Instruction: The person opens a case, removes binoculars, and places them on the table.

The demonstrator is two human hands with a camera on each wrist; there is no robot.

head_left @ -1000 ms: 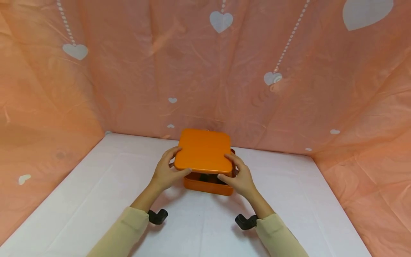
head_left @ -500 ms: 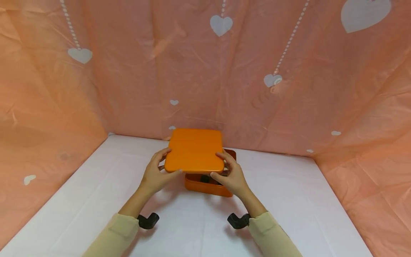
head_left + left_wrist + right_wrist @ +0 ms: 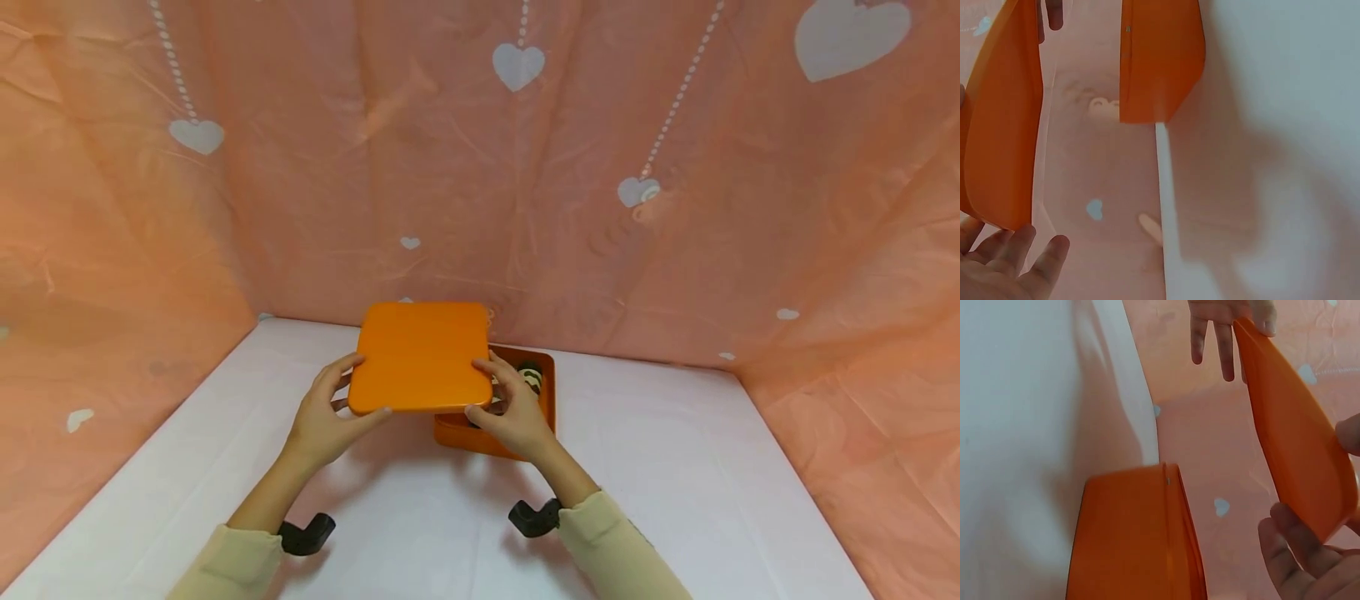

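Note:
Both hands carry an orange, round-cornered lid [image 3: 420, 354] level above the table. My left hand [image 3: 321, 427] grips its left edge, thumb at the near corner and fingers along the side. At the opposite edge my right hand [image 3: 519, 423] pinches it, fingertips on top and other fingers beneath. Behind and below the right hand stands the open orange box [image 3: 474, 438], partly covered by lid and hand. Inside shows a thing with a dark and cream blotched pattern [image 3: 531, 377]. The right wrist view has the lid [image 3: 1297, 431] tilted in frame, well above the box [image 3: 1122, 534].
A white cloth covers the table [image 3: 660, 483]. Peach curtains [image 3: 570, 208] with pale hearts close off the back and both sides, the back one close behind the box. Black curved pieces [image 3: 307, 535] sit at both wrists.
Both hands have moved left with the lid, from over the box to mostly left of it. More of the box's inside shows at the right. The box has stayed put.

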